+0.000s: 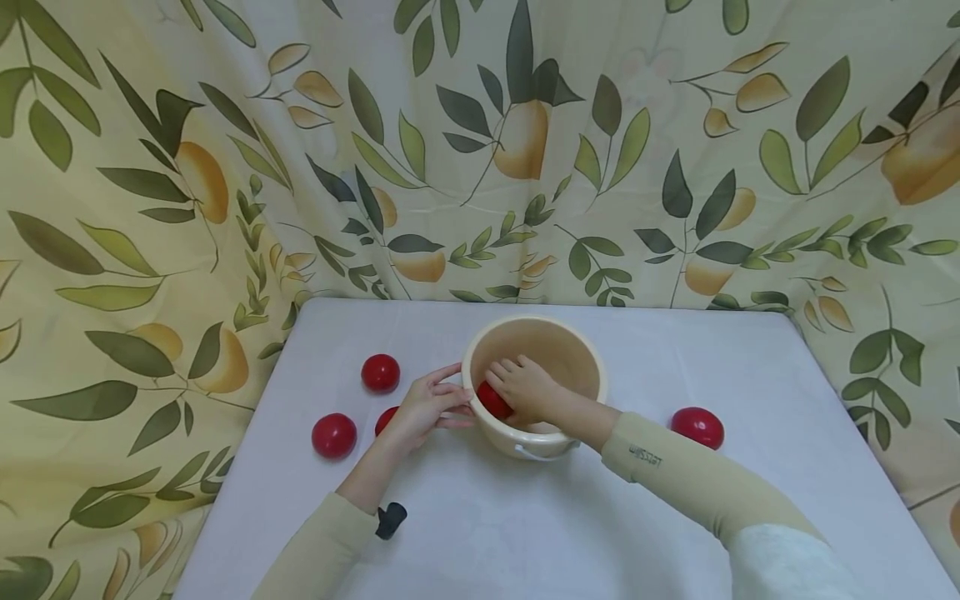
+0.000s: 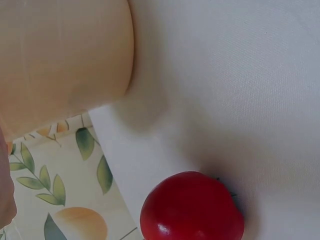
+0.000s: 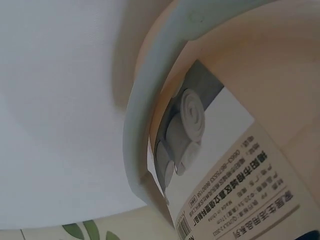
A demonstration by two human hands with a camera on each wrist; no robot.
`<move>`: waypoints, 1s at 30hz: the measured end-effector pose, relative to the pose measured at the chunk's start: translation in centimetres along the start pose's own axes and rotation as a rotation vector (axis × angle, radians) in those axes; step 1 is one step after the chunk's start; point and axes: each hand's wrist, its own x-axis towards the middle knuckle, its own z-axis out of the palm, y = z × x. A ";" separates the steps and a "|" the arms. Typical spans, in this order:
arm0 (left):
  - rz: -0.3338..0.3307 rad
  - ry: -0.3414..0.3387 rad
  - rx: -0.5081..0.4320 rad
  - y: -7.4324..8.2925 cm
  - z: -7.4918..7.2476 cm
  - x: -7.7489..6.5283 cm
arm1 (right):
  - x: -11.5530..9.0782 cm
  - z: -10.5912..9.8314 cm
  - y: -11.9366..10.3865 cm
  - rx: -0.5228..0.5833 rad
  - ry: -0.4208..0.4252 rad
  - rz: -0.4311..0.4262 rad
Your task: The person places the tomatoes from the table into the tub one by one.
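1. Red tomatoes come first on my left: one point(image 1: 334, 436) toward half past eight from the bucket point(image 1: 573, 358), one point(image 1: 381, 373) at nine, and a third point(image 1: 386, 419) partly hidden behind the left hand point(image 1: 427, 407). I judge them spaced so that each can be grasped singly from that side.
2. That hand lies against the bucket's nine o'clock side, fingers fairly straight and holding nothing. I read it as a brace, to stop the light-looking wall from sliding or tipping.
3. The cream bucket stands upright on the table point(image 1: 480, 533), mouth up. Its handle point(image 1: 546, 455) hangs at six o'clock, which leaves the opening unobstructed. My right wrist view shows a printed label point(image 3: 235, 195) on it.
4. Inside, toward nine o'clock, sits a fourth tomato point(image 1: 492, 402), gripped by the right hand point(image 1: 527, 392), which comes in from four. Its fingers curl over the fruit; I cannot see the thumb. Holding it that low in the bucket probably spares its skin a drop.
5. Farthest right, at half past three, a fifth tomato point(image 1: 698, 422) lies just beyond the right sleeve point(image 1: 690, 475); whether they touch I cannot tell.
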 end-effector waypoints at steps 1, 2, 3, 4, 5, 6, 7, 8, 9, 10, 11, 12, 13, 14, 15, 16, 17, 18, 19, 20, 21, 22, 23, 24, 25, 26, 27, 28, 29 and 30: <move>-0.003 0.002 0.002 0.0 0.0 -0.1 | 0.0 0.0 -0.1 -0.010 -0.005 -0.009; -0.004 0.003 0.005 0.1 0.0 -0.1 | 0.0 0.1 -0.1 -0.014 -0.011 -0.016; -0.004 0.003 0.008 0.1 0.0 -0.1 | 0.0 0.1 -0.1 -0.012 -0.019 -0.024; -0.007 0.003 0.010 0.1 0.0 -0.2 | 0.0 0.0 -0.2 -0.012 -0.031 -0.033; -0.009 0.005 0.012 0.1 0.0 -0.2 | 0.0 0.0 -0.2 -0.011 -0.046 -0.042; -0.010 0.006 0.015 0.1 0.0 -0.2 | 0.0 0.0 -0.3 -0.011 -0.062 -0.052; -0.011 0.007 0.017 0.0 0.0 -0.2 | 0.0 -0.1 -0.3 -0.011 -0.076 -0.060; -0.009 0.006 0.017 0.0 0.0 -0.2 | -0.1 -0.1 -0.4 -0.010 -0.093 -0.067; -0.009 0.005 0.015 0.0 0.0 -0.2 | -0.1 -0.2 -0.4 -0.012 -0.106 -0.075; -0.008 0.005 0.013 -0.1 -0.1 -0.1 | -0.1 -0.2 -0.4 -0.020 -0.118 -0.082; -0.007 0.005 0.012 -0.1 -0.1 -0.1 | -0.1 -0.3 -0.4 -0.027 -0.127 -0.086; -0.004 0.002 0.011 -0.1 -0.1 0.0 | -0.2 -0.3 -0.4 -0.036 -0.132 -0.090; -0.005 0.001 0.010 -0.2 -0.1 0.0 | -0.2 -0.3 -0.4 -0.043 -0.133 -0.092; -0.007 0.001 0.009 -0.2 -0.1 0.0 | -0.2 -0.2 -0.4 -0.051 -0.134 -0.092; -0.010 0.003 0.008 -0.1 -0.1 0.0 | -0.3 -0.2 -0.4 -0.062 -0.134 -0.093; -0.010 0.004 0.009 -0.2 -0.1 0.0 | -0.3 -0.2 -0.4 -0.070 -0.126 -0.094; -0.010 0.006 0.011 -0.1 -0.1 0.0 | -0.3 -0.1 -0.5 -0.074 -0.118 -0.093; -0.010 0.007 0.012 -0.2 -0.1 0.0 | -0.3 -0.1 -0.5 -0.078 -0.110 -0.091; -0.011 0.008 0.012 -0.2 -0.1 0.0 | -0.3 -0.1 -0.5 -0.080 -0.106 -0.088; -0.010 0.008 0.011 -0.2 -0.1 0.0 | -0.3 -0.1 -0.5 -0.081 -0.100 -0.086; -0.010 0.009 0.012 -0.2 -0.1 0.0 | -0.3 -0.1 -0.5 -0.083 -0.094 -0.085; -0.010 0.010 0.014 -0.2 -0.1 0.0 | -0.4 -0.1 -0.5 -0.078 -0.086 -0.085; -0.010 0.008 0.015 -0.2 -0.1 0.0 | -0.4 -0.1 -0.4 -0.070 -0.082 -0.083; -0.010 0.007 0.015 -0.2 -0.1 0.0 | -0.5 -0.1 -0.3 -0.061 -0.078 -0.082; -0.010 0.004 0.014 -0.2 -0.1 0.0 | -0.6 -0.2 -0.2 -0.041 -0.069 -0.080; -0.009 0.001 0.014 -0.2 -0.1 0.0 | -0.6 -0.3 -0.1 -0.018 -0.064 -0.075; -0.007 -0.003 0.014 -0.2 -0.1 0.1 | -0.7 -0.4 0.1 0.008 -0.053 -0.069; -0.005 -0.008 0.014 -0.2 -0.2 0.1 | -0.8 -0.5 0.2 0.042 -0.040 -0.056; -0.005 -0.013 0.014 -0.2 -0.2 0.1 | -0.9 -0.7 0.4 0.082 -0.023 -0.040; -0.005 -0.017 0.012 -0.2 -0.2 0.1 | -1.1 -0.9 0.6 0.127 -0.007 -0.021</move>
